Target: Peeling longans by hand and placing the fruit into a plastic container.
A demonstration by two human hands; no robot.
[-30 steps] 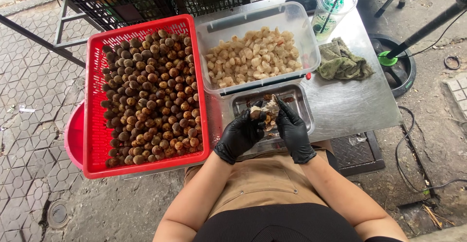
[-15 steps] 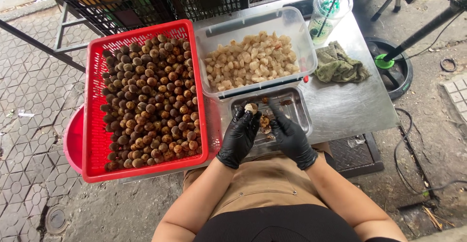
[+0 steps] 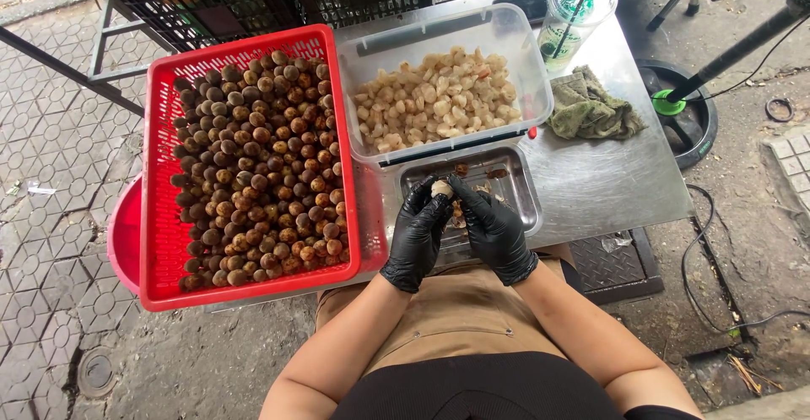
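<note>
Both gloved hands met over the metal tray (image 3: pixel 516 185). The left hand (image 3: pixel 418 233) and right hand (image 3: pixel 492 227) together pinched one pale peeled fruit (image 3: pixel 441 189).

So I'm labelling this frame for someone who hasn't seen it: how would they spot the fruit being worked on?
Start at the steel table, then the small metal tray at its near edge. Above it, two black-gloved hands meet: the fruit is the one pale round piece pinched between them, apart from the peeled heap in the clear tub.
</note>
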